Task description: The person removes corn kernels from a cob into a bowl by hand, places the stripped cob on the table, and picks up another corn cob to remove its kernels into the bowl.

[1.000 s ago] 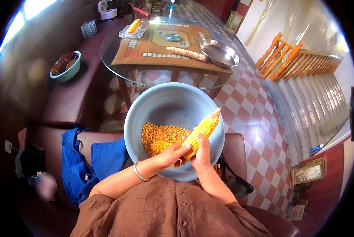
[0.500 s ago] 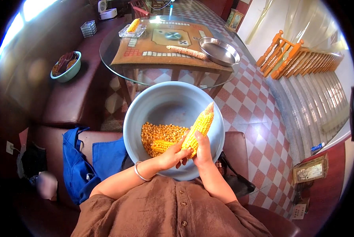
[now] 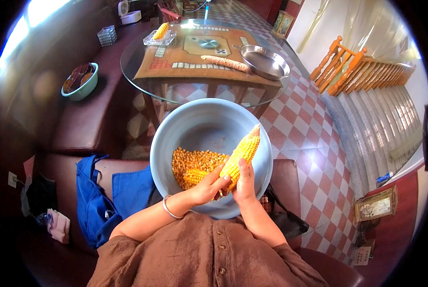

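Note:
Between both hands a yellow corn cob (image 3: 243, 152) is held tilted, its pale tip pointing up and right. My left hand (image 3: 208, 186), with a bangle at the wrist, closes around its lower end. My right hand (image 3: 244, 183) wraps the cob from the right side, thumb lying along the kernels. Under the hands is a large light-blue basin (image 3: 170, 126). Loose corn kernels (image 3: 187, 158) lie heaped in its left part, with another cob (image 3: 193, 176) resting on them, partly hidden by my left hand. The held cob's base is hidden by my fingers.
Beyond the basin stands a glass-topped table (image 3: 128, 67) with a bare cob (image 3: 226, 62), a round steel pan (image 3: 266, 62) and a corn cob (image 3: 161, 31) on a glass dish. Blue cloth (image 3: 130, 186) lies left on the bench; a green bowl (image 3: 86, 88) sits farther left. Steps (image 3: 362, 129) rise at right.
The held cob has shifted very slightly to the right, and my right thumb has moved a little along it. Both hands keep their grip.

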Demonstrator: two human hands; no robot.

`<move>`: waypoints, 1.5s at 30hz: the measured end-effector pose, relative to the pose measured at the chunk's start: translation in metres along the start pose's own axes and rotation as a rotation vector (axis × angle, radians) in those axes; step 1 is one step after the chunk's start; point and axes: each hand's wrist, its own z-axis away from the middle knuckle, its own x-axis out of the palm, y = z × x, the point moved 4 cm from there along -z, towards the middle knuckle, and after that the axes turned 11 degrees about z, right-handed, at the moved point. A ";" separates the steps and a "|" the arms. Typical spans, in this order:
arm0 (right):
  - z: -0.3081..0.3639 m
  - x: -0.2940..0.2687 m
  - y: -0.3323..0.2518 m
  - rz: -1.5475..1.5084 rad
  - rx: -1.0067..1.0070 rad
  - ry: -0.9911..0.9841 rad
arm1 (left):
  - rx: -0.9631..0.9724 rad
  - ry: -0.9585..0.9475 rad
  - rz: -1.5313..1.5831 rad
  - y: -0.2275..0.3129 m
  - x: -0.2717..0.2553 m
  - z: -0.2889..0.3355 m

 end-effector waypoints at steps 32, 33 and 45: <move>-0.014 0.026 -0.004 -0.117 0.184 -0.252 | -0.002 0.162 0.232 -0.008 -0.018 0.001; -0.014 0.023 -0.003 -0.098 0.175 -0.269 | -0.032 0.179 0.275 -0.009 -0.018 0.001; -0.007 0.025 -0.009 0.046 0.071 -0.204 | -0.021 0.090 0.139 0.010 -0.003 0.003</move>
